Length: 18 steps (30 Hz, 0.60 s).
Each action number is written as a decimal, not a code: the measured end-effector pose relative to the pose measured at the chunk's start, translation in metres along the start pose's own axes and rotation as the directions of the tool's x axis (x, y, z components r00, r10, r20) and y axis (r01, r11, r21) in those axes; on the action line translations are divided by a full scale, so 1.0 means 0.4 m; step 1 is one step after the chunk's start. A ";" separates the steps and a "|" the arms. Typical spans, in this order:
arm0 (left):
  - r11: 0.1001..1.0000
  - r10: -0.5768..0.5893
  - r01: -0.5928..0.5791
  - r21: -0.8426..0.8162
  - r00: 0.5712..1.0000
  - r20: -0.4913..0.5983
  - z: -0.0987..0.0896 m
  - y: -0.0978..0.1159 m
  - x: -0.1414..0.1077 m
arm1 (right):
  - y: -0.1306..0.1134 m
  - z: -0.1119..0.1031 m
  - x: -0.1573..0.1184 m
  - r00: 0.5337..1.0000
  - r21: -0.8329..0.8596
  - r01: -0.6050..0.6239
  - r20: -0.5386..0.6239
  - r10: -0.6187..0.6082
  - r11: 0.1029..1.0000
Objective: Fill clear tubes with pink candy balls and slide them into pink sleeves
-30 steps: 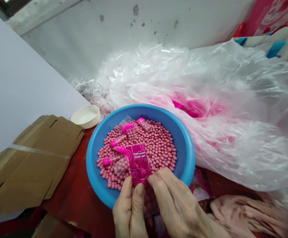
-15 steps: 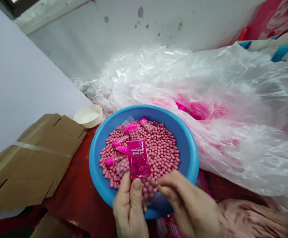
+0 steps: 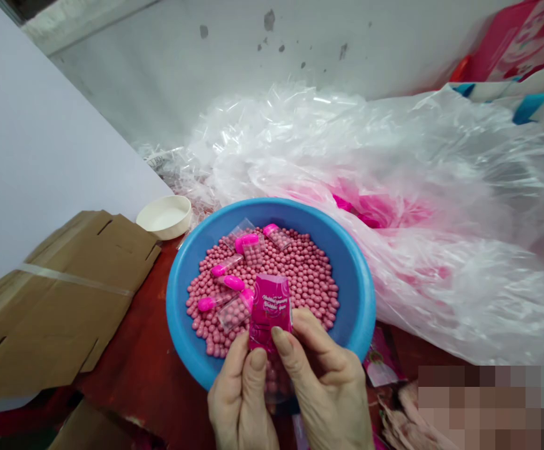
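Note:
My left hand (image 3: 241, 397) and my right hand (image 3: 330, 381) are both closed, thumbs uppermost, on the lower part of a magenta bubble gum packet (image 3: 272, 303) with white lettering. Below its printed part, pink balls (image 3: 278, 378) show through clear plastic between my hands; fingers hide some of this. Under and behind the packet stands a blue basin (image 3: 364, 300) holding many pink gumballs (image 3: 311, 275). Several small clear containers with bright pink caps, one a clear container (image 3: 253, 251), lie on the gumballs, mostly left of the packet.
Flattened cardboard (image 3: 75, 294) bound with a pale strap lies at the left, near a white bowl (image 3: 165, 219). Clear plastic bags (image 3: 440, 187) heap up behind and to the right, against the wall. A printed pink packet (image 3: 384, 362) lies right of the basin on the red table (image 3: 131, 369).
My right hand has come up and left to grip the packet's right edge. The packet has shifted a little down and right. My left hand keeps its hold.

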<state>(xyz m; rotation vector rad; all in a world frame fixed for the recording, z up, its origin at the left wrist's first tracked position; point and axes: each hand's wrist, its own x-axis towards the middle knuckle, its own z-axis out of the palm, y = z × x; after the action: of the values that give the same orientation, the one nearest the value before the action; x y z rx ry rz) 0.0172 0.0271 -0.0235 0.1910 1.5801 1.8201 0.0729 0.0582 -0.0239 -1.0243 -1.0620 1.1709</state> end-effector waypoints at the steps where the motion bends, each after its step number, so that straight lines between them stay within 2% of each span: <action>1: 0.999 -0.013 0.012 -0.032 1.000 -0.013 0.004 0.002 -0.002 | 0.003 0.003 -0.006 1.000 -0.017 0.018 -0.010 -0.018 1.000; 4: 0.997 -0.013 0.014 -0.079 1.000 0.010 0.016 0.011 -0.007 | 0.001 0.011 -0.006 0.997 -0.061 0.069 0.034 -0.067 0.996; 7: 0.998 -0.030 0.032 -0.049 0.999 0.043 0.021 0.018 -0.007 | -0.008 0.016 0.008 0.996 -0.063 0.050 0.081 -0.045 0.997; 11: 0.996 -0.088 0.088 -0.015 0.996 0.001 0.019 0.032 -0.001 | 0.000 0.017 0.001 0.994 -0.083 0.080 0.076 -0.074 0.993; 14: 0.987 -0.159 0.159 -0.024 0.987 -0.001 0.016 0.046 0.004 | 0.021 0.008 -0.037 0.981 -0.220 0.173 0.121 -0.149 0.960; 16: 0.987 -0.160 0.160 -0.017 0.987 -0.011 0.012 0.054 0.008 | 0.031 0.000 -0.064 0.966 -0.334 0.251 0.146 -0.213 0.909; 18: 0.990 -0.139 0.139 -0.017 0.990 0.026 0.005 0.058 0.012 | 0.034 -0.006 -0.081 0.948 -0.422 0.318 0.148 -0.281 0.849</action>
<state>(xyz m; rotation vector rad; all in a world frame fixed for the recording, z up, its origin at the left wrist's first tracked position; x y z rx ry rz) 0.0055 0.0316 -0.0033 0.0915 1.5201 1.7182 0.0700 0.0274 -0.0406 -1.1097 -1.5404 0.7315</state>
